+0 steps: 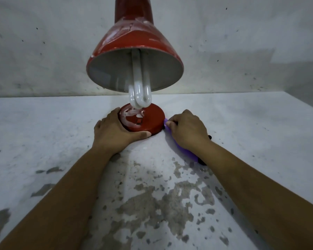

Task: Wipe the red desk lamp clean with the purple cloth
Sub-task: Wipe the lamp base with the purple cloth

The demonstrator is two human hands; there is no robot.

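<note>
Squarely on the worn white desk, red desk lamp, shade tilted over its round base. Left of base, left hand clasped around the rim. Right of base, right hand closed on purple cloth, cloth tip touching the edge

My left hand grips the round base of the red desk lamp. My right hand presses the purple cloth against the base's right edge; something dark, perhaps a cord, lies beneath.
</note>
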